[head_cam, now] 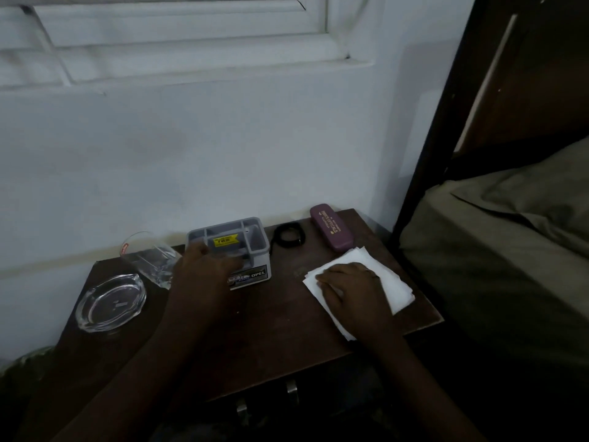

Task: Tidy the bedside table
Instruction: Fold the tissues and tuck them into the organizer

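Observation:
On the dark wooden bedside table stands a grey plastic organizer box with a yellow price sticker. My left hand grips its front left side. My right hand lies flat on a white tissue at the table's right side. A black wristband lies behind, next to a purple glasses case at the back right corner. A clear drinking glass stands just left of my left hand. A glass ashtray sits at the left edge.
A white wall with a window sill rises right behind the table. A bed with an olive sheet and a dark bedpost bounds the right side. Two metal drawer handles show on the table's front.

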A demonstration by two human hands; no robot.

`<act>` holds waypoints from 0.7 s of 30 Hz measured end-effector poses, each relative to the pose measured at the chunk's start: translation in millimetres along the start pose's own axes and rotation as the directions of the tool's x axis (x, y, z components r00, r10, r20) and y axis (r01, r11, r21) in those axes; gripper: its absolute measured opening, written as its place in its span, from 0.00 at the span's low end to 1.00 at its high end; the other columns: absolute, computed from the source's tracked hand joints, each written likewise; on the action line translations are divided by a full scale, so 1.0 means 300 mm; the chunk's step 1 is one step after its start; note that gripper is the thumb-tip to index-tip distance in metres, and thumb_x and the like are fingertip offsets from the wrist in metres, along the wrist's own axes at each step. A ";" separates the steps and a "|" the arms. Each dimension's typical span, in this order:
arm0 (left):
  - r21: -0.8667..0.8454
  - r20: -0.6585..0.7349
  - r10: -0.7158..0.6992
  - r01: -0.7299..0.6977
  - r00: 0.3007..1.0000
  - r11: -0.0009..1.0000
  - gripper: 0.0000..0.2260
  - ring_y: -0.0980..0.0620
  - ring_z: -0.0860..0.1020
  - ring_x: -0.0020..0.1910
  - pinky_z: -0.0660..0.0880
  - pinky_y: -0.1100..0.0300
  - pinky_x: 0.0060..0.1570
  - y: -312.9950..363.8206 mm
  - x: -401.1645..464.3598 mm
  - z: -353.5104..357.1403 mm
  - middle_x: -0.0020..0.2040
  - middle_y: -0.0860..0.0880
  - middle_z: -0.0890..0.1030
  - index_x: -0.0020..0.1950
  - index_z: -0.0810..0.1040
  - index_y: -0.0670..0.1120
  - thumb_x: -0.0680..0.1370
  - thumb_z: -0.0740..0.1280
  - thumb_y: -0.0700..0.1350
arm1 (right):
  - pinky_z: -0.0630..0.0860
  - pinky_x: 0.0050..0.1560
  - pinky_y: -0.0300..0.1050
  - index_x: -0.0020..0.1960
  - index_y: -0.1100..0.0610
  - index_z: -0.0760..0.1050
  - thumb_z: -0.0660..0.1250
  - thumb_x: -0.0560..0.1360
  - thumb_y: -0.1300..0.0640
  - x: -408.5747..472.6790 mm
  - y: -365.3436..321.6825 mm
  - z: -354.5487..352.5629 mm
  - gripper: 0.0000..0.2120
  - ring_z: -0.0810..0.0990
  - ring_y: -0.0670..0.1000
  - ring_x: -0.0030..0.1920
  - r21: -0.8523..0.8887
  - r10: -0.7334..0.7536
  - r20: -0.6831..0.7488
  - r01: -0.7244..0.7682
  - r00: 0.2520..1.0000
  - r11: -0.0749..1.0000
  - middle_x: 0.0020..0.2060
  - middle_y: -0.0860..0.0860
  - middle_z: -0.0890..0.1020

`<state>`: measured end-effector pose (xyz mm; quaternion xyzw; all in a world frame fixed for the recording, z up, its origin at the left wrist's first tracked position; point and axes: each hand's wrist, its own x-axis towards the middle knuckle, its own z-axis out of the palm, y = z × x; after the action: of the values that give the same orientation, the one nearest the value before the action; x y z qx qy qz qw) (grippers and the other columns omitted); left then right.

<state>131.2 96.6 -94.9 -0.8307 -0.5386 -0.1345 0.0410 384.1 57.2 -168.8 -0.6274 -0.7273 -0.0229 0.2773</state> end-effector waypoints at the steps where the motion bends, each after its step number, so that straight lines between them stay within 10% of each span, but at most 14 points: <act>1: 0.006 0.012 0.008 -0.008 1.000 1.000 0.21 0.35 0.79 0.43 0.78 0.48 0.41 0.009 -0.011 -0.001 0.39 0.43 0.86 0.46 0.87 0.51 0.54 0.84 0.46 | 0.78 0.57 0.54 0.49 0.57 0.84 0.69 0.74 0.59 0.003 -0.014 -0.002 0.06 0.84 0.56 0.48 0.020 0.003 -0.022 -0.002 1.000 1.000 0.47 0.54 0.86; 9: -0.103 -0.247 0.044 -0.071 0.968 0.992 0.14 0.41 0.81 0.49 0.73 0.48 0.52 0.195 -0.107 0.086 0.48 0.45 0.85 0.50 0.84 0.46 0.74 0.59 0.45 | 0.73 0.56 0.47 0.51 0.51 0.81 0.56 0.79 0.49 0.016 -0.092 0.040 0.15 0.78 0.50 0.50 -0.007 0.047 0.121 -0.047 0.992 0.999 0.48 0.48 0.83; 14: -0.402 -0.004 -0.076 0.068 0.997 0.913 0.22 0.45 0.77 0.63 0.74 0.50 0.60 0.291 -0.154 0.235 0.64 0.48 0.80 0.66 0.78 0.48 0.77 0.55 0.52 | 0.75 0.61 0.49 0.56 0.59 0.81 0.63 0.77 0.62 0.028 -0.098 0.009 0.11 0.80 0.54 0.56 0.493 0.237 0.046 -0.229 0.970 0.839 0.53 0.55 0.83; 21: -0.239 0.071 -0.089 0.104 0.993 0.965 0.21 0.55 0.62 0.73 0.62 0.53 0.64 0.290 -0.165 0.293 0.76 0.59 0.65 0.74 0.67 0.58 0.80 0.56 0.55 | 0.70 0.68 0.52 0.65 0.57 0.76 0.65 0.77 0.52 0.100 0.042 0.014 0.18 0.76 0.53 0.62 0.143 0.376 0.144 -0.396 0.915 0.907 0.62 0.54 0.79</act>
<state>206.8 35.2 -185.8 -0.8060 -0.5588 -0.1762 -0.0835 392.5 88.5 -163.2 -0.7334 -0.6025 0.1298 0.2868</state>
